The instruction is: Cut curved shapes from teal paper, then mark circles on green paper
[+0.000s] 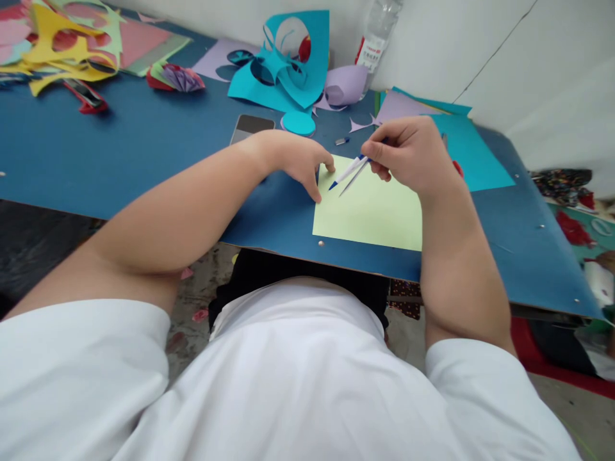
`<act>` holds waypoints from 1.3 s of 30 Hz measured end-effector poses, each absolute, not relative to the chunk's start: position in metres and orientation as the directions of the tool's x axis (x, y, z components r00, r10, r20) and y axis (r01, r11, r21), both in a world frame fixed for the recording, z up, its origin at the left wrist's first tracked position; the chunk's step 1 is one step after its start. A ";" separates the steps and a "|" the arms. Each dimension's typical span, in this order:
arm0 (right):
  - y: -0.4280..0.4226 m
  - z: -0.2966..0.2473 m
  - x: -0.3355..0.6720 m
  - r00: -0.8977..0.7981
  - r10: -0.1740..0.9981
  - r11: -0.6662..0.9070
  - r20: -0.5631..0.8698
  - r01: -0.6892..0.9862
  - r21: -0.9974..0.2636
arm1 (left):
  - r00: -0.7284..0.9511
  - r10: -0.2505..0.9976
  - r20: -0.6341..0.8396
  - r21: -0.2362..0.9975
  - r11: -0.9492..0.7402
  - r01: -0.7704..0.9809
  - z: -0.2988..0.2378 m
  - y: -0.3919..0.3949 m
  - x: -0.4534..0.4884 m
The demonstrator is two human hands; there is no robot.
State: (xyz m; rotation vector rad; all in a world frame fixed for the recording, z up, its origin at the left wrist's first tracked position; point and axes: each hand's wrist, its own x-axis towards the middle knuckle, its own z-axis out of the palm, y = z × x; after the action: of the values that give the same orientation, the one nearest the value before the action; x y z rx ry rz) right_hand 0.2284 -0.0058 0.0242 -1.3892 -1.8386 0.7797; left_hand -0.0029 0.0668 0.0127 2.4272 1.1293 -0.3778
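Observation:
A sheet of pale green paper (372, 208) lies at the front of the blue table. My left hand (302, 160) rests at the sheet's left edge, thumb and fingers apart, holding nothing. Over the paper, my right hand (403, 153) pinches a drawing compass (350, 173) near its top. One leg of the compass is white with a blue pen tip, the other a thin pointed one; both slant down to the left. Whether the tips touch the paper I cannot tell. Behind the hands lie stacked blue paper circles (298, 123) and a small pencil-lead-like piece (342, 141).
Cut blue paper scraps (283, 83) and a plastic bottle (377, 45) stand by the wall. A phone-like object (252, 126) lies beyond my left forearm. Blue sheets (480, 153) lie at right. Yellow scraps (67, 41), a folded paper piece (175, 78) and a red-black tool (86, 96) are at left.

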 end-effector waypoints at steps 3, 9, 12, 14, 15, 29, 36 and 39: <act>-0.007 0.030 0.234 -0.211 0.970 0.212 0.120 0.496 -0.842 | 0.636 0.651 -0.415 0.246 -0.593 0.767 0.015 0.067 -0.001; -0.012 0.034 0.241 -0.202 0.977 0.171 0.072 0.534 -0.828 | 0.647 0.652 -0.395 0.181 -0.635 0.751 0.016 0.069 -0.003; -0.014 0.026 0.234 -0.141 0.981 0.190 0.132 0.580 -0.792 | 0.666 0.649 -0.367 0.222 -0.635 0.740 0.010 0.076 -0.006; -0.013 0.019 0.228 -0.098 0.974 0.220 0.205 0.629 -0.746 | 0.648 0.657 -0.386 0.257 -0.598 0.759 0.007 0.080 -0.007; -0.012 0.016 0.225 -0.090 0.967 0.237 0.236 0.652 -0.721 | 0.629 0.664 -0.404 0.279 -0.566 0.776 0.005 0.081 -0.008; -0.005 -0.005 0.215 -0.127 0.957 0.267 0.261 0.737 -0.621 | 0.618 0.662 -0.423 0.338 -0.518 0.786 0.002 0.082 -0.009; -0.004 -0.011 0.213 -0.132 0.951 0.281 0.278 0.743 -0.607 | 0.687 0.640 -0.344 0.239 -0.648 0.723 0.002 0.086 -0.006; -0.003 -0.013 0.214 -0.138 0.946 0.292 0.293 0.751 -0.592 | 0.710 0.630 -0.314 0.215 -0.681 0.699 -0.001 0.090 -0.006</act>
State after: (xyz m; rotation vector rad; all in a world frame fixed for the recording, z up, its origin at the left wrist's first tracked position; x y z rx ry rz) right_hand 0.2140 -0.0031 -0.0132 -1.5125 -1.9432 0.4035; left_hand -0.0063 0.0899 -0.0012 2.5996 1.0421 -0.3078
